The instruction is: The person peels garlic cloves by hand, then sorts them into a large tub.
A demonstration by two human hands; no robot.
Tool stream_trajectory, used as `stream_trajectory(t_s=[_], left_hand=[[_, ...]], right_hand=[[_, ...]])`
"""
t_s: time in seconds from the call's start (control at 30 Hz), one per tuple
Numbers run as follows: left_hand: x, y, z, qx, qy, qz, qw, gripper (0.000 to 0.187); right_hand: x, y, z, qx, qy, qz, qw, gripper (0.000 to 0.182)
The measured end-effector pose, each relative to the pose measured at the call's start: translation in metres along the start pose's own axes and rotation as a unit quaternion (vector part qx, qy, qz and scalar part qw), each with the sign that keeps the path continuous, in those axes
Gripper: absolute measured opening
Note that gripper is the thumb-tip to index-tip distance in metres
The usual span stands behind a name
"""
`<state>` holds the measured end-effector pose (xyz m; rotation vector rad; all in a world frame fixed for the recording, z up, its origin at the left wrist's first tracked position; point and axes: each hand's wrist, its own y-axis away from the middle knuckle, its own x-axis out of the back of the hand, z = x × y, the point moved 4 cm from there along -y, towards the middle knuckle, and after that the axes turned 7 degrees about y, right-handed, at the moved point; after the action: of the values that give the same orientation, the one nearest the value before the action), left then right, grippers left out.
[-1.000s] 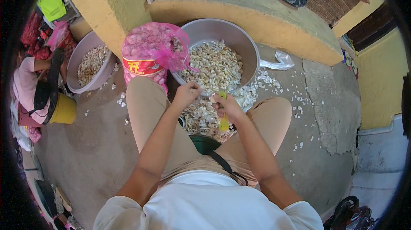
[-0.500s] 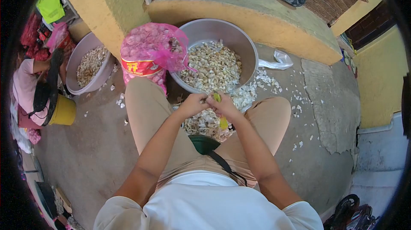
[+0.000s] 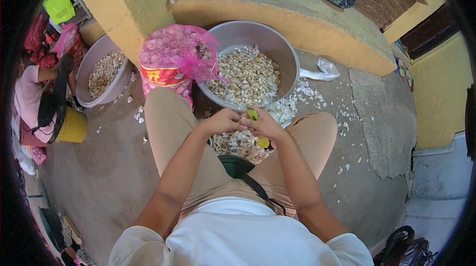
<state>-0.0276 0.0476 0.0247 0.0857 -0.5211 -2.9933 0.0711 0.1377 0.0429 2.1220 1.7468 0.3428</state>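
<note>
My left hand (image 3: 224,122) is closed, its fingertips pinching a small pale piece that looks like a garlic clove, mostly hidden. Against those fingertips, my right hand (image 3: 265,126) is wrapped round a yellow-handled tool (image 3: 263,142); yellow shows above and below the fist, but no blade can be made out. Below both hands, between my knees, garlic skins and pieces (image 3: 240,145) fill a container whose rim is mostly hidden. Just beyond them stands a large grey basin (image 3: 290,68) holding many garlic cloves (image 3: 248,75). A pink mesh bag (image 3: 166,50) of garlic bulbs leans beside it.
Garlic skins (image 3: 310,92) litter the floor to the right of the basin, near a white plastic bag (image 3: 322,70). At left, another person (image 3: 32,92) sits by a second basin (image 3: 115,85) and a yellow bucket (image 3: 74,126). A low yellow ledge (image 3: 277,16) runs behind.
Both hands stay together in nearly the same place. My right hand has shifted and turned slightly, with the yellow handle moving a little to the right.
</note>
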Motion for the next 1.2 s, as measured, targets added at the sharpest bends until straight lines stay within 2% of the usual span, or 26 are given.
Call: stream_trajectory(t_s=[0.03,0.13,0.23,0.27,0.33,0.37,0.53,0.63,0.73,0.8,0.83,0.93,1.03,1.13,1.2], left_hand=[[-0.001,0.0,-0.001,0.004,0.006,-0.016,1.0,0.02],[-0.002,0.001,-0.004,0.021,-0.018,-0.07,0.997,0.024],[0.0,0.003,-0.007,0.047,-0.032,-0.129,0.99,0.026],[0.0,0.004,-0.008,0.057,-0.03,-0.148,0.987,0.026],[0.003,0.009,-0.001,0.064,0.054,-0.084,0.993,0.025],[0.004,0.01,0.001,0.067,0.095,-0.054,0.992,0.024],[0.009,0.005,-0.008,0.08,0.105,-0.038,0.991,0.02],[0.008,0.003,-0.013,0.088,0.065,-0.016,0.994,0.02],[0.01,0.001,-0.016,0.091,0.03,0.011,0.995,0.022],[0.01,0.0,-0.018,0.089,0.017,0.026,0.996,0.025],[0.009,-0.001,-0.02,0.086,0.011,0.033,0.996,0.026],[0.007,-0.001,-0.018,0.108,0.038,0.025,0.993,0.031],[0.003,-0.001,-0.016,0.121,0.096,0.021,0.988,0.036],[-0.004,-0.008,-0.021,0.122,0.156,0.019,0.98,0.043],[-0.008,-0.008,-0.024,0.13,0.181,0.013,0.975,0.046]], right_hand=[[0.001,0.001,0.0,-0.004,-0.008,-0.01,1.0,0.022],[0.002,0.004,-0.005,0.007,0.081,-0.043,0.996,0.021],[0.01,-0.002,0.003,0.044,0.208,-0.003,0.977,0.021],[0.016,-0.006,0.008,0.085,0.305,0.034,0.948,0.023],[0.022,-0.006,0.01,0.163,0.486,0.108,0.852,0.028],[0.025,-0.009,0.016,0.15,0.473,0.114,0.86,0.027],[0.024,-0.011,0.009,0.077,0.462,0.116,0.876,0.025],[0.026,-0.015,0.026,0.101,0.47,0.055,0.875,0.026],[0.03,-0.02,0.037,-0.053,0.461,-0.022,0.886,0.026],[0.04,-0.023,0.024,-0.067,0.293,0.109,0.948,0.025],[0.046,-0.024,0.021,-0.073,0.203,0.173,0.961,0.025],[0.054,-0.026,0.014,-0.031,0.197,0.268,0.942,0.026],[0.028,-0.021,0.005,0.033,0.197,0.161,0.967,0.027],[0.004,-0.022,0.006,0.239,0.3,0.103,0.918,0.027],[0.003,-0.028,0.018,0.165,0.319,0.071,0.931,0.027]])
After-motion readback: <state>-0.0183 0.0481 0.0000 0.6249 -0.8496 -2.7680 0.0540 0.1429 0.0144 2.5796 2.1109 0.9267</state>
